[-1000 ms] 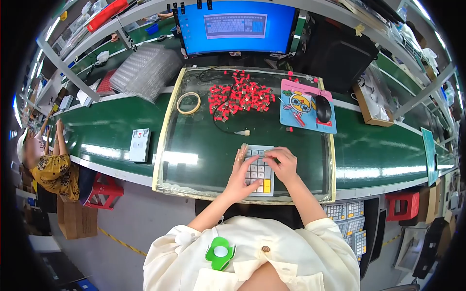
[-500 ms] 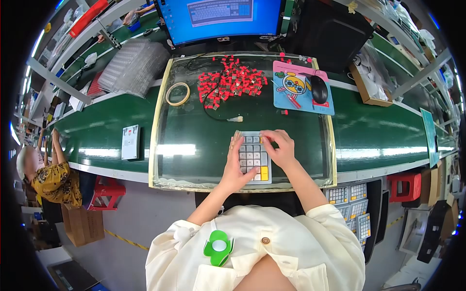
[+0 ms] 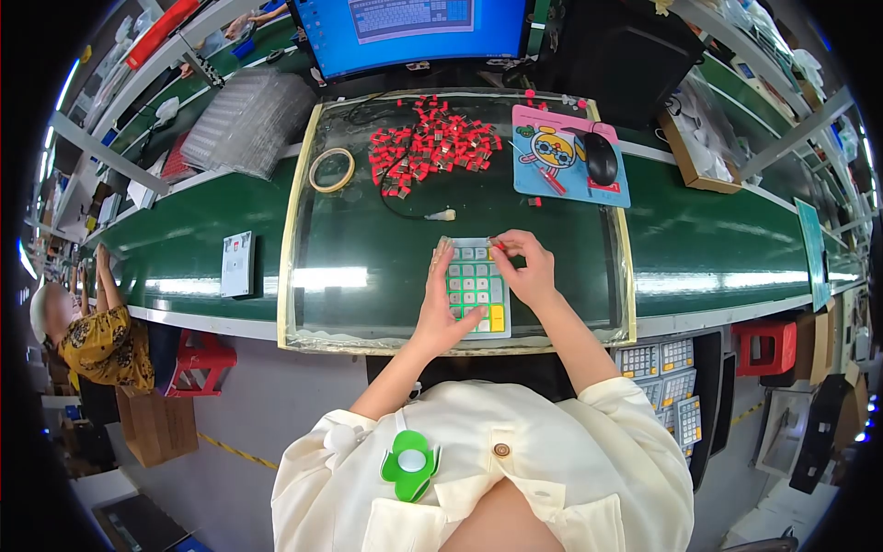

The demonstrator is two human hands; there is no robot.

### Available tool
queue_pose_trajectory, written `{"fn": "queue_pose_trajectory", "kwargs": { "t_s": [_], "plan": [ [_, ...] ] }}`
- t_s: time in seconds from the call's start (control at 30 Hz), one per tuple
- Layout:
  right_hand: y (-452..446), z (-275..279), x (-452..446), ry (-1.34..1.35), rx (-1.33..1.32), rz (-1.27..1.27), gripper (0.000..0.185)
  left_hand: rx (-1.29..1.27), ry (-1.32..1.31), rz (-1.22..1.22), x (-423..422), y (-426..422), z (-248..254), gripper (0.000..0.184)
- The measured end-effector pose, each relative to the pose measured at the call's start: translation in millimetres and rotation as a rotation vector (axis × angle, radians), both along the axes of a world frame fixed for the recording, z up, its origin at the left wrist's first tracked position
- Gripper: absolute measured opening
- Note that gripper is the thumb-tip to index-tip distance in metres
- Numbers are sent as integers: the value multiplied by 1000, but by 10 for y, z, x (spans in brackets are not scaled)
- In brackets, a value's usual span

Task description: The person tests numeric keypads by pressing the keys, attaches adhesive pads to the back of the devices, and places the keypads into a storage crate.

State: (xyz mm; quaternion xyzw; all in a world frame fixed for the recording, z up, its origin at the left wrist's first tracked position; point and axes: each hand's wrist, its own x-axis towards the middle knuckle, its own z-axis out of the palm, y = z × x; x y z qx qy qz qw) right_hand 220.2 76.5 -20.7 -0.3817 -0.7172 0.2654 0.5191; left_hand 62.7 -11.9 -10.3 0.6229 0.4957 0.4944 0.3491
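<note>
A grey-white numeric keypad point(image 3: 481, 290) lies on the mat in front of me, green light showing between its keys. My left hand point(image 3: 438, 299) holds it along the left side, thumb over the lower keys. At its top right corner, my right hand point(image 3: 529, 269) has thumb and forefinger pinched round a small red piece point(image 3: 498, 245), which looks like the red USB dongles in the pile. The fingers partly cover that piece. Beyond the keypad lies a black cable point(image 3: 405, 212) with a pale plug end point(image 3: 443, 215).
Red USB dongles point(image 3: 432, 147) are heaped behind, beside a tape roll point(image 3: 331, 171). A mouse point(image 3: 601, 160) rests on a cartoon mouse pad point(image 3: 575, 189) below the monitor point(image 3: 414, 37). More keypads point(image 3: 676, 391) sit low right. A co-worker point(image 3: 101, 340) is far left.
Green light now shows between the keypad's keys. A red piece has come into sight at my right fingertips. The whole view has shifted slightly; my left hand stays on the keypad.
</note>
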Motion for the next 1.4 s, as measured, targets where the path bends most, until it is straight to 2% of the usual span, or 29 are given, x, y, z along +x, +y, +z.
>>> {"fn": "queue_pose_trajectory", "kwargs": {
  "t_s": [0.2, 0.7, 0.97, 1.07, 1.1, 1.2, 1.27, 1.3, 1.33, 1.4],
  "plan": [
    [-11, 53, 31, -78, -34, 27, 23, 15, 11, -5, -2, 6, -15, 89],
    [9, -2, 1, -14, -35, 2, 23, 21, -9, -3, -1, 2, -25, 89],
    [6, 1, 38, -87, -30, 29, 24, 10, 14, 6, -1, 0, -3, 90],
    [-11, 51, 28, -80, -43, 19, 22, -15, -60, -10, 13, -4, 6, 90],
    [-23, 71, 21, -76, -51, 15, 22, 18, 5, 6, 6, -6, 9, 90],
    [58, 124, -12, -100, 307, -50, 20, 138, 221, 91, -88, 103, 53, 87],
    [199, 270, -55, -170, 295, -15, 16, 231, 403, 208, -305, 402, 149, 81],
    [266, 325, -92, -201, 287, 5, 15, 222, 573, 240, -400, 597, 200, 69],
    [344, 303, -138, -236, 171, 60, 13, 211, 744, 273, -485, 758, 249, 58],
    [489, 235, -242, -303, -51, 165, 11, 148, 843, 198, -600, 925, 202, 41]
  ]
}}
